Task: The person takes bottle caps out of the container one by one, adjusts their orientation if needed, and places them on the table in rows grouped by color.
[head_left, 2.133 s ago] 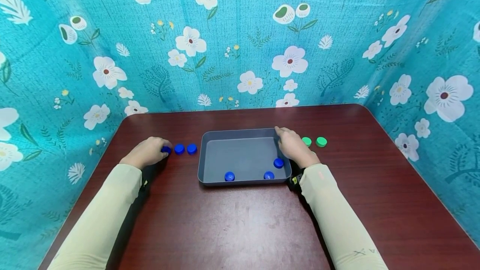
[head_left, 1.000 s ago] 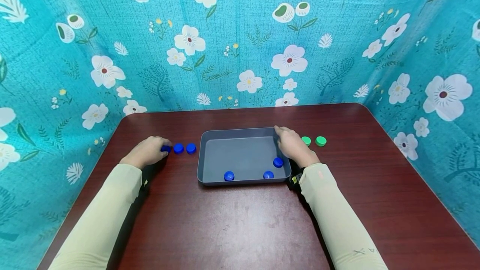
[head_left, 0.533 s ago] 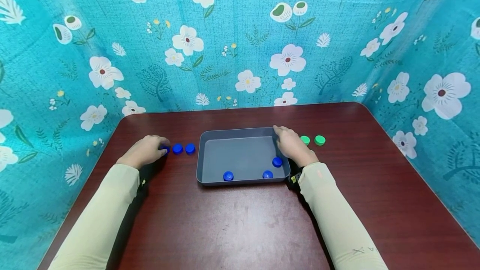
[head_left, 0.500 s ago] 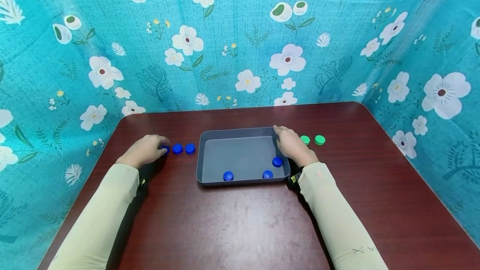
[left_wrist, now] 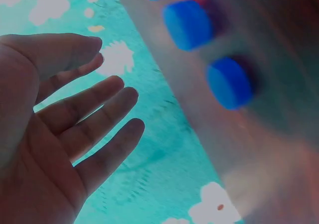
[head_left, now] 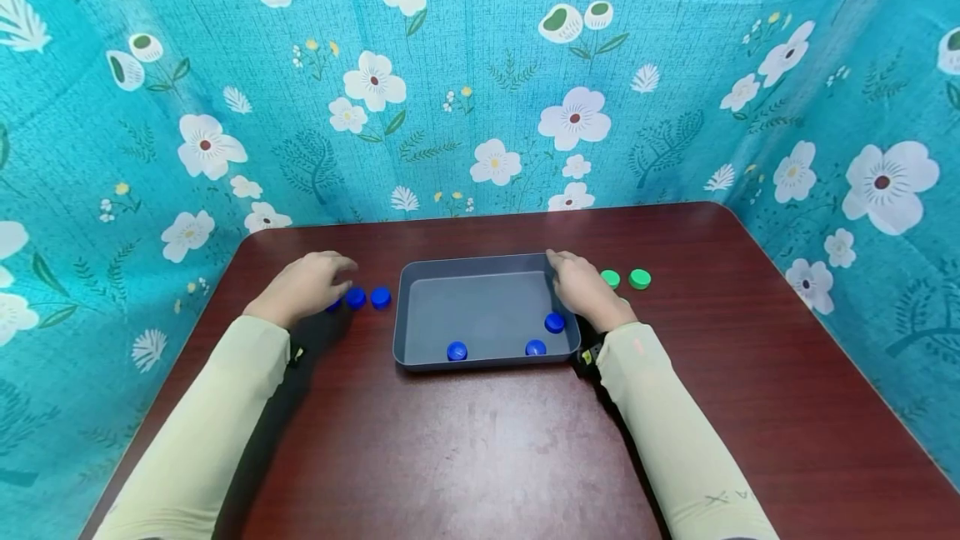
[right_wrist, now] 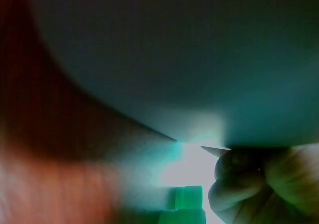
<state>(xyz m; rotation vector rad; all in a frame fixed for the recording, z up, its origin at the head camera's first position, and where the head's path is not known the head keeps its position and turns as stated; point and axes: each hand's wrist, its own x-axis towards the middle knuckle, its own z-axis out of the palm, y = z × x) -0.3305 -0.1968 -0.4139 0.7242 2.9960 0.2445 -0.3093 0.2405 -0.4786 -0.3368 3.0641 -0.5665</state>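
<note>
My left hand (head_left: 306, 283) hovers over the left end of a row of three blue bottle caps. Its fingers are spread and loosely bent, with nothing between them, as the left wrist view shows. The nearest blue cap (head_left: 333, 305) is partly hidden by the hand; a middle blue cap (head_left: 356, 298) and a right blue cap (head_left: 380, 297) lie beside it. My right hand (head_left: 585, 288) grips the right rim of a grey tray (head_left: 480, 302). Inside the tray are three blue caps (head_left: 457, 351), near its front and right sides. The right wrist view shows curled fingers (right_wrist: 234, 194) at the tray's edge.
Green bottle caps (head_left: 640, 279) lie on the dark red-brown table (head_left: 465, 457) to the right of the tray, partly hidden by my right hand. A turquoise flowered cloth (head_left: 450, 107) hangs behind and beside the table.
My left hand has let go of the leftmost blue cap and risen slightly up and to the right, its fingers opening. The right hand and the tray have stayed put.
</note>
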